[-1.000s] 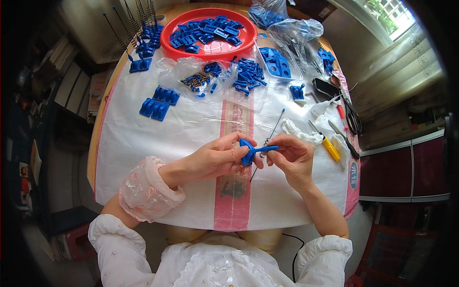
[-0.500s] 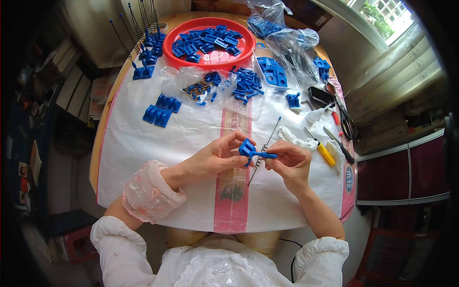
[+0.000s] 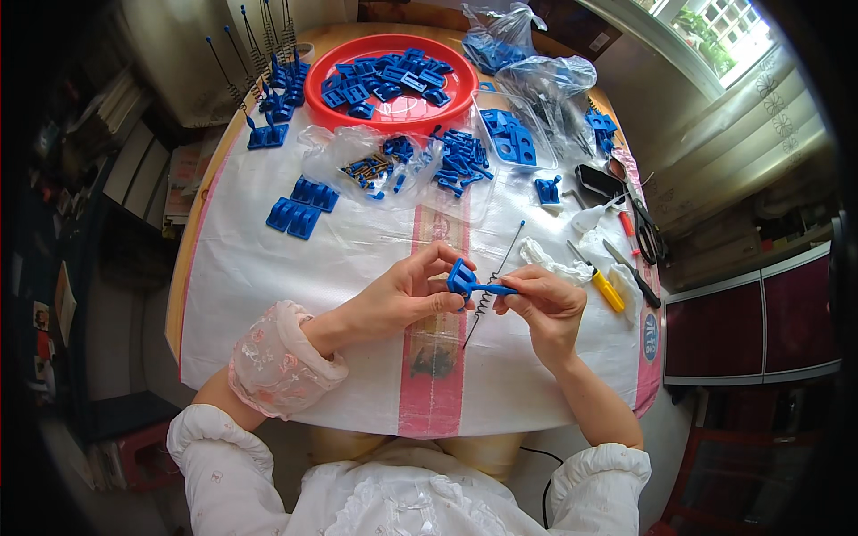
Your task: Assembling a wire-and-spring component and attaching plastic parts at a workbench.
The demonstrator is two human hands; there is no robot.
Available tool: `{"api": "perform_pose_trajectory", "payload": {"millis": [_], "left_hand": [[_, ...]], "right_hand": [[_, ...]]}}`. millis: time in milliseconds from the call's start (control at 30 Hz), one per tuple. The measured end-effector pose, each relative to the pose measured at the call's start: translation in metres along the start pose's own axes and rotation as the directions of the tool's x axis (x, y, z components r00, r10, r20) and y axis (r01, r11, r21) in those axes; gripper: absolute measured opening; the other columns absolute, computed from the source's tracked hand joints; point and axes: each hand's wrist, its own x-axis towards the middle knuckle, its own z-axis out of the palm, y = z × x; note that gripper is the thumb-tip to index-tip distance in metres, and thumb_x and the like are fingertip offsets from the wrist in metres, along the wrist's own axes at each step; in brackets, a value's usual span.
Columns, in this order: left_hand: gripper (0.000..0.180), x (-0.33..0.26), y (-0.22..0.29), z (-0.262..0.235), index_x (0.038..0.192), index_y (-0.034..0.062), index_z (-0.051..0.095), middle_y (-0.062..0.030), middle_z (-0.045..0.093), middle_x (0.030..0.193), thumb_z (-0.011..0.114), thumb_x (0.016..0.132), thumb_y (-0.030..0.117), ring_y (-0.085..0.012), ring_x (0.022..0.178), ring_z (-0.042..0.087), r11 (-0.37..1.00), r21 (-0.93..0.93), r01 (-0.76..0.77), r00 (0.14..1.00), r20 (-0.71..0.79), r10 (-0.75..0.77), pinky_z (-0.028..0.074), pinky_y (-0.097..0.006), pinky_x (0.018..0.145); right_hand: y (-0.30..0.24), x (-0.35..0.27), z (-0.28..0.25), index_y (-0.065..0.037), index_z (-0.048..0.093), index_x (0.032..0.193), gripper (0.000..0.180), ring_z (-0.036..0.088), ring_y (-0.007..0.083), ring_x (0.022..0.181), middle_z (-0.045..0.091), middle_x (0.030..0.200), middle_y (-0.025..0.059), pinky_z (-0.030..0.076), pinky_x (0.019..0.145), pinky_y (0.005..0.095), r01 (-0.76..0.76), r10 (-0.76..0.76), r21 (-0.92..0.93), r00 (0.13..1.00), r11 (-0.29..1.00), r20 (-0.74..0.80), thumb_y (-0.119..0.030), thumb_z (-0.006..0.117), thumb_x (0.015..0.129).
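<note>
Over the near middle of the table, my left hand (image 3: 416, 289) grips a blue plastic bracket (image 3: 460, 278) between thumb and fingers. A slim blue plastic rod (image 3: 487, 288) reaches from the bracket toward the right. My right hand (image 3: 547, 306) pinches the rod's other end between thumb and fingertips. Just beyond the hands, a dark coiled wire (image 3: 508, 247) with a blue tip slants across the cloth; the rod partly covers its coil. How the rod joins the bracket is hidden by my left fingers.
A red basin (image 3: 311, 100) of blue brackets stands at the back. Blue rods (image 3: 462, 156), a bag of small screws (image 3: 366, 168) and bracket blocks (image 3: 293, 217) lie nearer. To the right are a yellow-handled screwdriver (image 3: 609, 291), a knife (image 3: 645, 288), scissors (image 3: 649, 234) and crumpled tissue (image 3: 554, 261).
The rod has turned slightly and looks thinner from above. My right hand has shifted a little, with its fingers repositioned on the rod's end. My left hand stays almost still.
</note>
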Motion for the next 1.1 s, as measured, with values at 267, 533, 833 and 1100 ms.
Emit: {"api": "perform_pose_trajectory", "payload": {"millis": [267, 533, 833, 1100], "left_hand": [[0.037, 0.0007, 0.0000, 0.0028, 0.120, 0.0070, 0.045, -0.0029, 0.057, 0.109, 0.068, 0.090, 0.006, -0.0143, 0.107, 0.060, 0.999, -0.007, -0.047, 0.999, -0.008, 0.047, 0.050, -0.030, 0.095], [0.037, 0.0015, -0.0041, 0.0017, 0.119, 0.0064, 0.046, -0.0040, 0.058, 0.108, 0.068, 0.090, 0.004, -0.0141, 0.106, 0.060, 0.997, 0.014, -0.082, 0.997, -0.017, 0.082, 0.050, -0.031, 0.096], [0.033, -0.0004, -0.0006, 0.0009, 0.118, 0.0051, 0.048, -0.0077, 0.061, 0.109, 0.067, 0.091, 0.007, -0.0190, 0.103, 0.066, 0.999, 0.051, 0.002, 1.000, -0.022, -0.001, 0.053, -0.031, 0.092], [0.037, -0.0025, 0.0001, -0.0010, 0.120, 0.0029, 0.051, -0.0105, 0.064, 0.113, 0.064, 0.095, 0.026, -0.0176, 0.102, 0.064, 0.982, -0.114, 0.150, 0.988, 0.039, -0.146, 0.053, -0.032, 0.092]], "right_hand": [[0.0010, -0.0001, -0.0007, 0.006, 0.070, 0.103, 0.024, 0.067, 0.0212, 0.079, 0.066, 0.095, 0.0177, 0.058, 0.068, 0.0297, 0.008, -0.008, 0.004, 1.000, 1.000, 0.003, 0.016, 0.064, 0.082], [0.0017, 0.0006, -0.0010, 0.006, 0.070, 0.102, 0.025, 0.066, 0.0197, 0.079, 0.066, 0.095, 0.0166, 0.057, 0.068, 0.0287, 0.023, -0.023, -0.005, 1.000, 1.000, 0.007, 0.017, 0.064, 0.081], [0.0018, -0.0001, -0.0011, 0.006, 0.071, 0.099, 0.020, 0.064, 0.0167, 0.075, 0.065, 0.092, 0.0153, 0.055, 0.065, 0.0255, -0.003, 0.001, -0.031, 0.999, 1.000, -0.036, 0.014, 0.067, 0.080], [0.0024, 0.0008, -0.0010, 0.007, 0.070, 0.096, 0.015, 0.064, 0.0157, 0.071, 0.065, 0.090, 0.0158, 0.053, 0.061, 0.0241, -0.038, 0.037, -0.032, 0.998, 0.999, -0.051, 0.011, 0.068, 0.082]]}}
